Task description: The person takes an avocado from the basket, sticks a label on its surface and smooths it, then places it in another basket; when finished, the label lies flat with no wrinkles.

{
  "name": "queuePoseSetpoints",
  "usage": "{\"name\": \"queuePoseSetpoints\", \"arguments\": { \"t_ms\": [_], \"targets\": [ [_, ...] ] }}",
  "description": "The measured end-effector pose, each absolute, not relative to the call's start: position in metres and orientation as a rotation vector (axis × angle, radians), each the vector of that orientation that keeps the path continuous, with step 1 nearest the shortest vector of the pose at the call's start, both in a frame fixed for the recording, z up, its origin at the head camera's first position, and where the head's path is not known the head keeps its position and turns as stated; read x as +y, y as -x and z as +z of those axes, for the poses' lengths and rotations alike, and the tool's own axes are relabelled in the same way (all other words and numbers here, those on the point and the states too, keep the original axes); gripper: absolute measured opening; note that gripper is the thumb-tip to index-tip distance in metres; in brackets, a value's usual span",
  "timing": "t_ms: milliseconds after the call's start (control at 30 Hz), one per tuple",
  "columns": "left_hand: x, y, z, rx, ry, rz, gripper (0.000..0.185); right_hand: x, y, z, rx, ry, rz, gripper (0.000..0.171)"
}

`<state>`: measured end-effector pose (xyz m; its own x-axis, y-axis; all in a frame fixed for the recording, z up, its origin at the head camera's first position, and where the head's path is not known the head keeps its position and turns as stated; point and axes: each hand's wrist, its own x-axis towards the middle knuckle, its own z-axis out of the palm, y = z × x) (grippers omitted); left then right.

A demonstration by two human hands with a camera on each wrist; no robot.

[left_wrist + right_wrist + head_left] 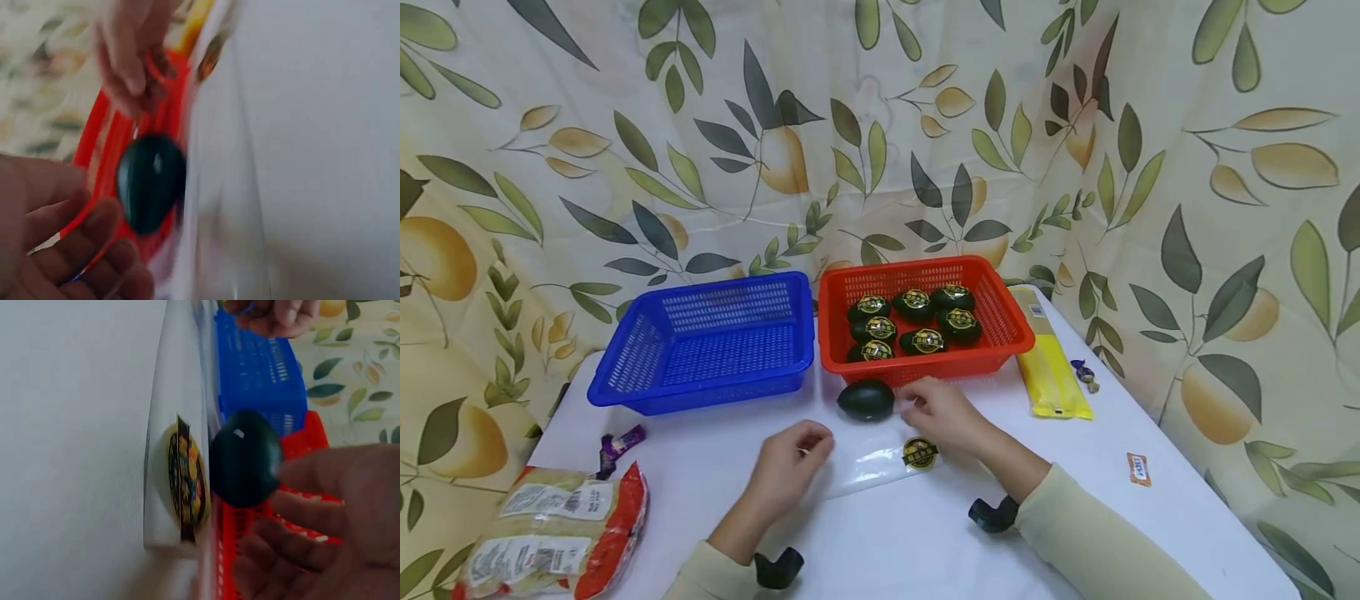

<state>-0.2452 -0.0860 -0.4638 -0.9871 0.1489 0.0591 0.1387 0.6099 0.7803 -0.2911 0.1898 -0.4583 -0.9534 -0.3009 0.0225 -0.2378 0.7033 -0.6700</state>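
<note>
A dark green, smooth, egg-shaped fruit (867, 401) lies on the white table in front of the red basket. Below it, a clear plastic bag (868, 467) lies flat, with a round black-and-gold label (920, 452) at its right end. My right hand (951, 417) is at the fruit's right end. In the right wrist view its index fingertip (290, 472) comes right up to the fruit (247, 459), with nothing gripped. Loosely bent, my left hand (788, 467) hovers at the bag's left end and holds nothing. The left wrist view shows its fingers (94, 231) beside the fruit.
Several labelled dark green fruits sit in the red basket (1011, 342). A blue basket (700, 396) stands left of it. At the right lie a yellow packet (1051, 375), a purple-wrapped candy (1084, 375) and an orange-white sachet (1138, 469); a red-ended bag (550, 533) lies front left.
</note>
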Motion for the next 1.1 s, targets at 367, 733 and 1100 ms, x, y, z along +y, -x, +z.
{"name": "queuePoseSetpoints", "arguments": {
  "t_ms": [367, 733, 1100],
  "targets": [
    [-0.009, 0.247, -0.477, 2.905, -0.764, 0.436, 0.026, 0.196, 0.272, -0.467, 2.82, 0.753, -0.487, 0.029],
    [-0.018, 0.25, -0.493, 2.819, -0.729, 0.714, 0.025, 0.197, 0.27, -0.469, 2.751, 0.731, -0.611, 0.018],
    [-0.024, 0.255, -0.486, 2.596, -0.484, 1.318, 0.035, 0.202, 0.267, -0.453, 2.559, 0.657, -1.287, 0.018]
  ]
}}
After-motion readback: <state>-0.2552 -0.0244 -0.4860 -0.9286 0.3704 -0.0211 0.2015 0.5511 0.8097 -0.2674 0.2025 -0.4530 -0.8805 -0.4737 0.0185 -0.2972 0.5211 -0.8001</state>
